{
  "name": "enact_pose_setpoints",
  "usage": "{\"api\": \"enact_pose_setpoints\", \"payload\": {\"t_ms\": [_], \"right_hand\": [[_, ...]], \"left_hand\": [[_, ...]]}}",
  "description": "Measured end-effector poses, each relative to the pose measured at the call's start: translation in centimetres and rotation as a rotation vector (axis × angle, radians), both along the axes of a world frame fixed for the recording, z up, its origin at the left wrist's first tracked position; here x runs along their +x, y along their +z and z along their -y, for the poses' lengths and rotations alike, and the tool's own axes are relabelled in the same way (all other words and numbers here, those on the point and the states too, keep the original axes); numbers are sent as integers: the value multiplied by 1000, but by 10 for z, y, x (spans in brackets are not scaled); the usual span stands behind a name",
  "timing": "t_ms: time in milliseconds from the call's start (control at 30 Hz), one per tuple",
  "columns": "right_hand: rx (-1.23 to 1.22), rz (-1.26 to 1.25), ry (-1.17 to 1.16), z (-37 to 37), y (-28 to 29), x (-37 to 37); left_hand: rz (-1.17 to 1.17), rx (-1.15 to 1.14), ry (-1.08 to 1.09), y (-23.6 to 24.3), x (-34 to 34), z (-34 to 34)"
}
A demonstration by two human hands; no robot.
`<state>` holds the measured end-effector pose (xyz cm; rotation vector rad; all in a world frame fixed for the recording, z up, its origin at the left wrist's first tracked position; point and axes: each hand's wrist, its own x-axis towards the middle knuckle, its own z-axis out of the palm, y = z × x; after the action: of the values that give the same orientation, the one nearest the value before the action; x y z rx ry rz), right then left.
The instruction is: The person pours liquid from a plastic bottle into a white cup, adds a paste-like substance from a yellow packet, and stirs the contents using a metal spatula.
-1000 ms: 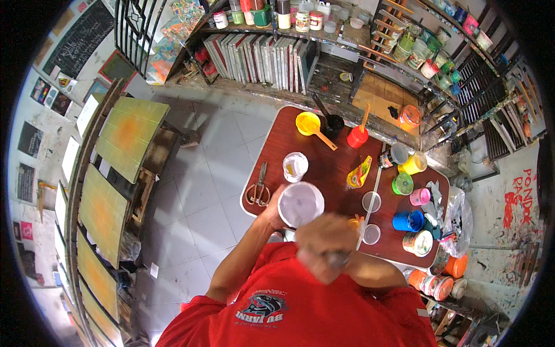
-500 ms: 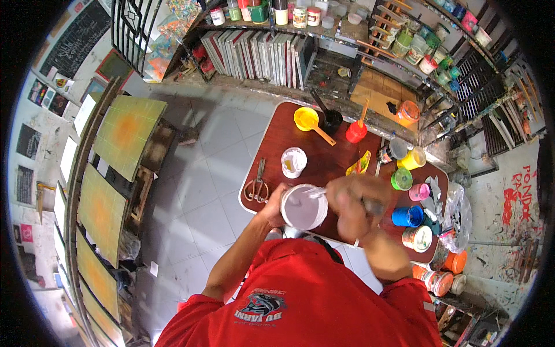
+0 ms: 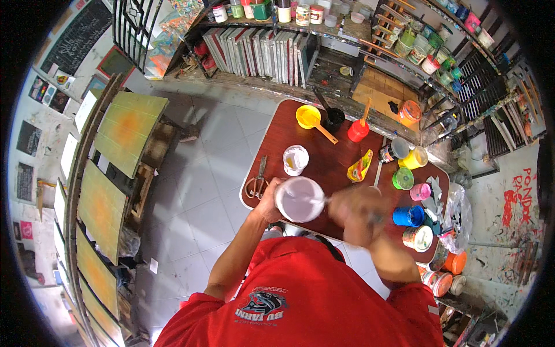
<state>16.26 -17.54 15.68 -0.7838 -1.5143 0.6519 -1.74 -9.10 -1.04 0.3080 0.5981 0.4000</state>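
Observation:
My left hand is wrapped around the side of a white plastic tub, holding it tilted over the table's near edge. Inside is a pale lilac, paint-like liquid. Motion smears my right hand, which is closed on a thin whitish stirring stick. The stick's far end reaches into the tub. Just beyond the tub stands a smaller white tub with white residue. Scissors lie beside my left hand. A yellow pouch rests beyond my right hand.
The red-brown table carries a yellow pot, a red pot, a black pot and a blue tub. Paint jars crowd its right side. Painted panels lean on a rack at left; frames fill a back shelf.
My right hand has shifted slightly and the stick has moved within the tub. The tub has risen a little away from me, still in my left hand.

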Motion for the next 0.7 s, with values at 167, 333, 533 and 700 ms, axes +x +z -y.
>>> {"api": "enact_pose_setpoints", "payload": {"t_ms": [167, 333, 533, 700], "right_hand": [[75, -138, 16, -5, -2, -27], [-137, -110, -96, 5, -38, 1], [-250, 106, -195, -13, -32, -21], [-275, -320, -175, -3, -6, -3]], "left_hand": [[-165, 259, -14, -9, 23, 17], [-17, -36, 60, -6, 9, 13], [6, 147, -72, -61, 18, 39], [275, -87, -129, -52, 11, 28]]}}
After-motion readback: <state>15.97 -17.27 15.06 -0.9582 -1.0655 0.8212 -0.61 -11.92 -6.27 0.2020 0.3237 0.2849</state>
